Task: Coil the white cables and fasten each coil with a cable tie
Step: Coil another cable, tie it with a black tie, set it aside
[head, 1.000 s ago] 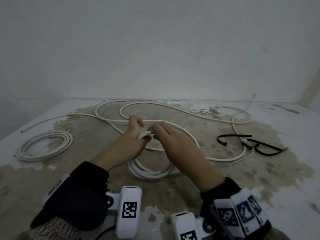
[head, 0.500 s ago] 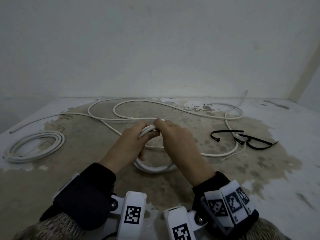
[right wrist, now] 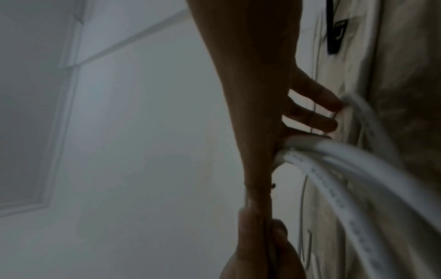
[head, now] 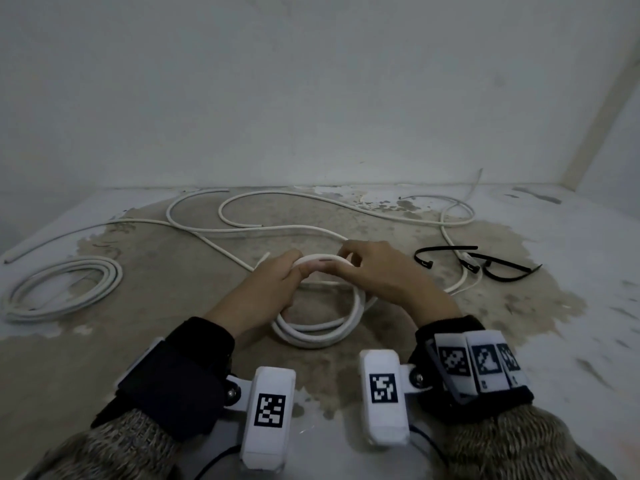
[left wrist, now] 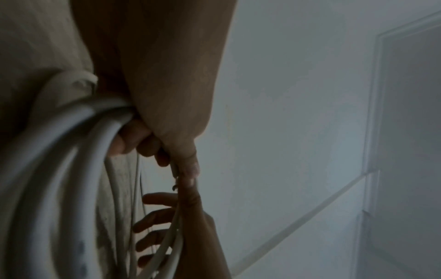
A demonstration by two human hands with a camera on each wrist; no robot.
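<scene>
Both hands clamp the top of the half-wound coil (head: 320,327): left hand (head: 273,289) wrapped round its strands, right hand (head: 377,275) pinching them beside it. Springy loops could burst apart if either grip slackens before reaching the cable ties (head: 485,266) right of the right hand

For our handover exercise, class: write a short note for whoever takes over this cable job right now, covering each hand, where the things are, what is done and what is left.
Left hand grips the top of the coil in progress; right hand pinches the same top arc beside it. The coil's lower loops hang down to the table.
Done: a coiled white cable lies far left, no tie visible on it.
Loose white cable trails across the table behind the hands.
Black cable ties lie to the right, untouched.
Left: wind in the loose length, tie this coil, check the left one.
</scene>
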